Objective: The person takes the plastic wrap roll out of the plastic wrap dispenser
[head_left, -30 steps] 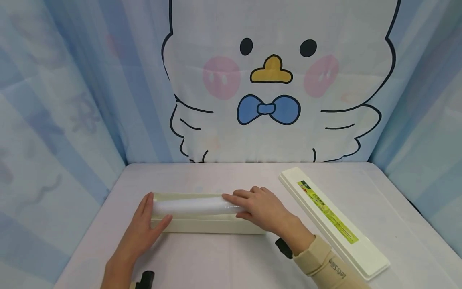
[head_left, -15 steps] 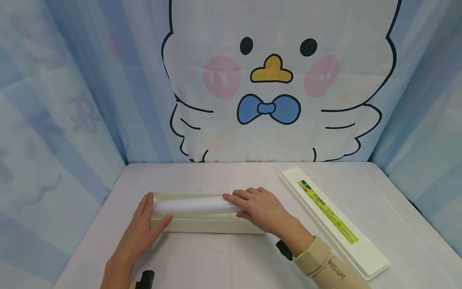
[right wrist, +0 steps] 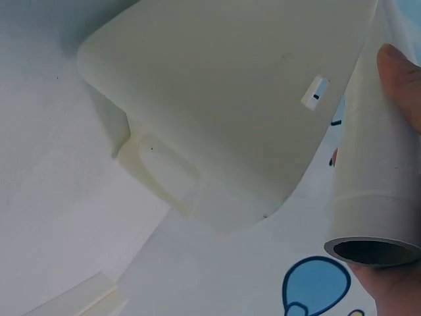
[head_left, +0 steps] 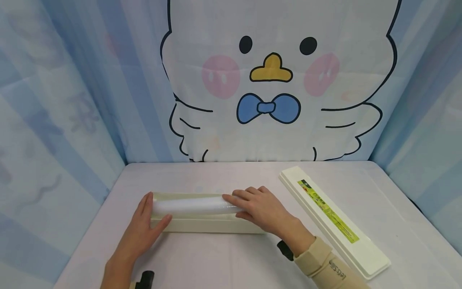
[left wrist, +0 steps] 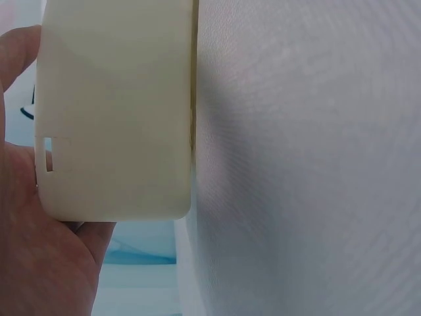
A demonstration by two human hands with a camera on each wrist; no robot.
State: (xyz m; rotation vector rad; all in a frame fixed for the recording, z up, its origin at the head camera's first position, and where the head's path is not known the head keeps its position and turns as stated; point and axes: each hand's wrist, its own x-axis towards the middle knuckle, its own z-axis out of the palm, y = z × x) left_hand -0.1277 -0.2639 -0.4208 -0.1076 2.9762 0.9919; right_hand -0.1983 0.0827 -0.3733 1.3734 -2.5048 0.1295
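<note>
A long cream plastic box point(head_left: 213, 226) lies crosswise on the table, with no lid on it. A roll of clear cling film point(head_left: 191, 205) lies partly inside, its right end raised above the rim. My right hand point(head_left: 261, 210) grips that raised end between thumb and fingers; the right wrist view shows the roll's open core point(right wrist: 371, 252) standing clear of the box. At the other end, my left hand point(head_left: 140, 235) holds the box, thumb over the front rim and fingers at the far corner. In the left wrist view, the box's end wall point(left wrist: 118, 112) hides part of those fingers.
The long cream lid point(head_left: 361, 249) with a yellow-green label point(head_left: 328, 212) lies slanted to the right of the box. A pale cloth covers the table point(head_left: 223, 261). Printed curtains point(head_left: 270, 140) hang behind and at both sides.
</note>
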